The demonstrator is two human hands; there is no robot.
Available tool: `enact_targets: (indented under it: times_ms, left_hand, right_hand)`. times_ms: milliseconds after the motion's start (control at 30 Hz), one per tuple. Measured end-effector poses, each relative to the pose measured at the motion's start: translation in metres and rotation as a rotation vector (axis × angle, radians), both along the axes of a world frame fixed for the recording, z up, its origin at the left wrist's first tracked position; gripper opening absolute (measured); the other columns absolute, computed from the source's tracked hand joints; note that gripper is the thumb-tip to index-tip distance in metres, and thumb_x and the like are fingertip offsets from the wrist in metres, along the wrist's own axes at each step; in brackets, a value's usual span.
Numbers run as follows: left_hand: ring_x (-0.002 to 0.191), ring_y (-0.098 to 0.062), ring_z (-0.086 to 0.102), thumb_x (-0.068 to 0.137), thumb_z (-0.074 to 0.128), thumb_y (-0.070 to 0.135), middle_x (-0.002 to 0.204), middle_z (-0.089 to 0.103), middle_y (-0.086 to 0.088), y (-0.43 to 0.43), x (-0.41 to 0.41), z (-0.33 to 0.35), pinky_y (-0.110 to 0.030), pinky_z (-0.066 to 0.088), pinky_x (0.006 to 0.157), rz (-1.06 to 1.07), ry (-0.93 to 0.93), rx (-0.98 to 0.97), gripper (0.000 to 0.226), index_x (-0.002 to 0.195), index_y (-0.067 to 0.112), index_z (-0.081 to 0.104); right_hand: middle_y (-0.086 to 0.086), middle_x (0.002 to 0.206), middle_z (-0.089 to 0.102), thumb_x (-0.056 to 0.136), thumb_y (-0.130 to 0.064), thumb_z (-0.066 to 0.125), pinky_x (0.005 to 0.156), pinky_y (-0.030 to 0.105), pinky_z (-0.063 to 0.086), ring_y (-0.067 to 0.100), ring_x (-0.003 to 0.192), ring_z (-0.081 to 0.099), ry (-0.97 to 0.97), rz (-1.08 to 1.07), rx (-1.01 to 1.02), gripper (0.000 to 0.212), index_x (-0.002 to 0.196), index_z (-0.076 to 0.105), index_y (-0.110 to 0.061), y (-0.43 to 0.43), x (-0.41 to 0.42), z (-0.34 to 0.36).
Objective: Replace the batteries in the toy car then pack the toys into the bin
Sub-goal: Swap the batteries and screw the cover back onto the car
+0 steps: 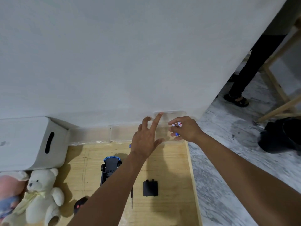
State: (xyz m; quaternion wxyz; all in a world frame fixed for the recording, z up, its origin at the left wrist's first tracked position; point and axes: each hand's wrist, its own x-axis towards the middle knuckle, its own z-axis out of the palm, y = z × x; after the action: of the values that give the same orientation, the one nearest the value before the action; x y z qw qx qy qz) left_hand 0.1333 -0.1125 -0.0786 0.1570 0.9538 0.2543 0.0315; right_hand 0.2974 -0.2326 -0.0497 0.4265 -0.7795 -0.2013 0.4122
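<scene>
Batteries [177,126] pinched in right hand [187,129] fingers, over clear box [169,115] at far edge of surface [171,168]. Left hand [146,141] fingers spread, holding nothing, just beside the box. Toy car [109,167] upside down, near the left wrist; black cover [150,188] & screwdriver [132,199] below. Bin [29,142], teddy [42,196] far left.

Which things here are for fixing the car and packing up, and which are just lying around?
For the job:
car, upside down
batteries in the right hand
clear box
black cover
screwdriver
bin
teddy
remote

Just lying about:
dark bag on the floor
wooden frame
</scene>
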Motion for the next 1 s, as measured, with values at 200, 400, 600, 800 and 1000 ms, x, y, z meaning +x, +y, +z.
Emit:
enact_targets:
  times_ms: [200, 400, 600, 800, 1000]
  left_hand:
    - [0.098, -0.023, 0.056, 0.087, 0.065, 0.068, 0.147, 0.031, -0.004, 0.001, 0.001, -0.001, -0.035, 0.058, 0.063, 0.004, 0.013, 0.004, 0.109, 0.155, 0.049, -0.017]
    - [0.101, -0.024, 0.056, 0.086, 0.071, 0.063, 0.148, 0.03, -0.004, 0.002, 0.001, -0.003, -0.038, 0.059, 0.067, 0.007, 0.005, -0.022, 0.112, 0.153, 0.051, -0.019]
    - [0.102, -0.025, 0.057, 0.087, 0.068, 0.065, 0.148, 0.03, -0.004, 0.002, 0.0, -0.002, -0.04, 0.06, 0.071, 0.004, -0.005, -0.034, 0.109, 0.153, 0.052, -0.018]
    - [0.102, -0.024, 0.057, 0.086, 0.068, 0.064, 0.147, 0.031, -0.004, 0.001, 0.001, -0.001, -0.039, 0.06, 0.07, 0.002, 0.005, -0.012, 0.109, 0.155, 0.048, -0.015]
    - [0.1, -0.023, 0.057, 0.086, 0.07, 0.063, 0.147, 0.03, -0.003, 0.002, 0.001, -0.001, -0.037, 0.059, 0.066, -0.001, 0.013, -0.016, 0.111, 0.155, 0.048, -0.016]
  right_hand:
    - [0.005, 0.099, 0.07, 0.084, -0.011, 0.079, 0.064, 0.033, 0.063, 0.02, 0.083, 0.071, -0.263, 0.234, -0.064, 0.012, 0.096, 0.078, -0.012, 0.015, 0.002, -0.012]
    - [0.002, 0.118, 0.07, 0.091, -0.019, 0.07, 0.072, 0.025, 0.047, 0.012, 0.078, 0.06, -0.382, 0.442, -0.162, 0.025, 0.115, 0.076, -0.015, 0.027, 0.002, -0.02]
    - [0.001, 0.123, 0.07, 0.094, -0.024, 0.066, 0.09, 0.026, 0.043, 0.022, 0.119, 0.057, -0.48, 0.497, -0.167, 0.023, 0.115, 0.076, -0.02, 0.029, 0.006, -0.018]
    - [0.005, 0.116, 0.07, 0.091, -0.018, 0.072, 0.063, 0.017, 0.045, 0.013, 0.073, 0.057, -0.507, 0.54, -0.171, 0.025, 0.115, 0.076, -0.016, 0.027, 0.013, -0.004]
    - [0.002, 0.105, 0.067, 0.086, -0.016, 0.076, 0.055, 0.018, 0.049, 0.001, 0.054, 0.055, -0.531, 0.584, -0.194, 0.023, 0.109, 0.077, -0.018, 0.032, 0.009, -0.006]
